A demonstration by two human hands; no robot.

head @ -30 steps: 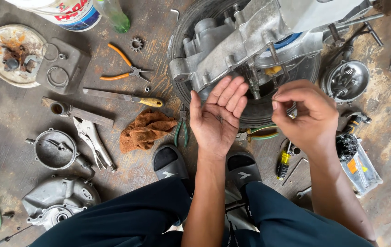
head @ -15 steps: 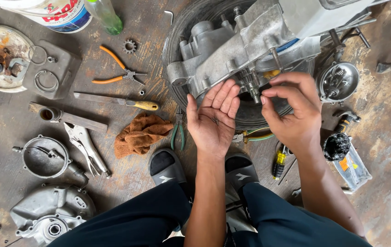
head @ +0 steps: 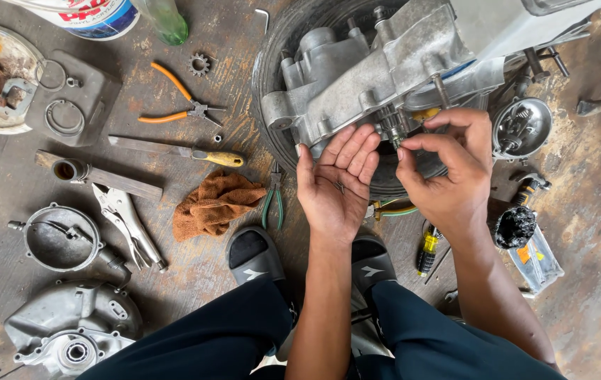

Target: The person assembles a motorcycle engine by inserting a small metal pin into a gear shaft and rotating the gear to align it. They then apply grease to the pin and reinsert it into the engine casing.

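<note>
Pinching a small metal part (head: 397, 143) between thumb and forefinger, the right hand (head: 448, 176) is held at the centre of the frame, directly below the exposed gear cluster (head: 388, 121) of the engine case (head: 378, 77). The part is too small to be identified; its long axis cannot be told. The gear cluster lies just above the pinch, toward the upper frame, and is nearer to the right hand than to the left. The left hand (head: 336, 186) is held open, palm up, fingers spread, just left of the pinch; small dark pieces (head: 339, 186) are cupped in the palm. The case rests on a tyre (head: 279, 63).
</note>
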